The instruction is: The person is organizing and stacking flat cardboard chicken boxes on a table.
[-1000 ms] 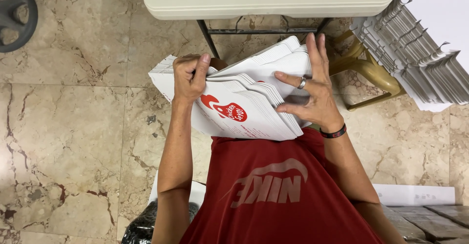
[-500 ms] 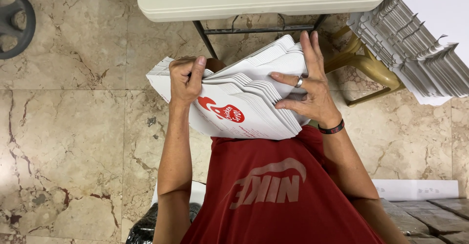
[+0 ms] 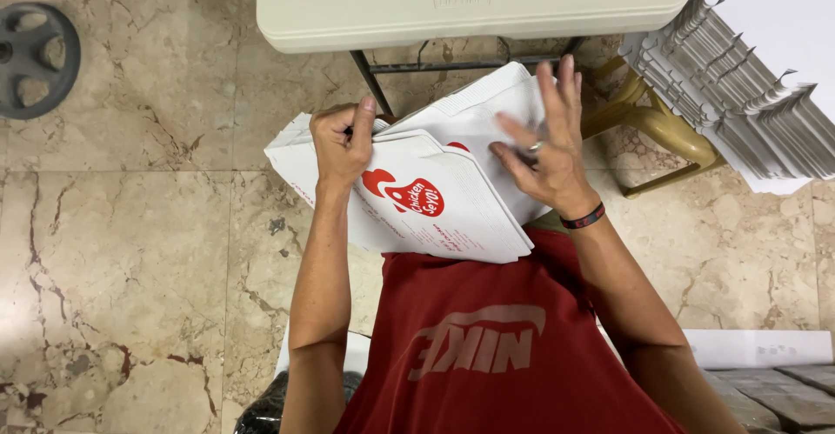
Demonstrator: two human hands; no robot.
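We clench our left hand [image 3: 341, 145] on the far edge of the stack of flat white cartons [image 3: 426, 192], held above our lap in front of the folding table [image 3: 470, 3]. Our right hand [image 3: 544, 151] lies open against it, fingers spread; we keep the edges squared as we thumb through.

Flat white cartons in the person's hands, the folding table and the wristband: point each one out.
stack of flat white cartons [image 3: 444, 225]: head view, printed top sheet below the red logo.
folding table [image 3: 470, 3]: head view, bare cream top.
wristband [image 3: 583, 218]: head view, dark band on the right wrist.
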